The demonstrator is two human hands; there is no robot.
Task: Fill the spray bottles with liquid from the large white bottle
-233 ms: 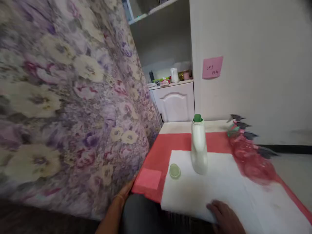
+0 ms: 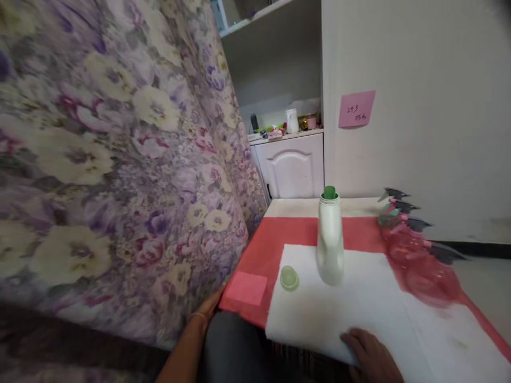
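Note:
My right hand (image 2: 369, 354) rests on the near edge of a white cloth (image 2: 359, 314) spread over a small table with a red cover (image 2: 279, 239); its fingers curl over the cloth's edge. My left hand (image 2: 208, 308) lies low at the table's left corner, against the floral fabric (image 2: 120, 159), fingers mostly hidden. A white bottle with a green spout (image 2: 330, 239) stands upright on the cloth. Its pale green cap (image 2: 289, 277) lies just left of it.
Several pink spray bottles with dark triggers (image 2: 415, 250) lie on the table's right side. A pink sticky note (image 2: 247, 288) sits on the red cover's left corner, another (image 2: 356, 109) on the wall. A white cabinet (image 2: 293, 165) with small items stands behind.
The view has shifted slightly; the hands and objects keep their places.

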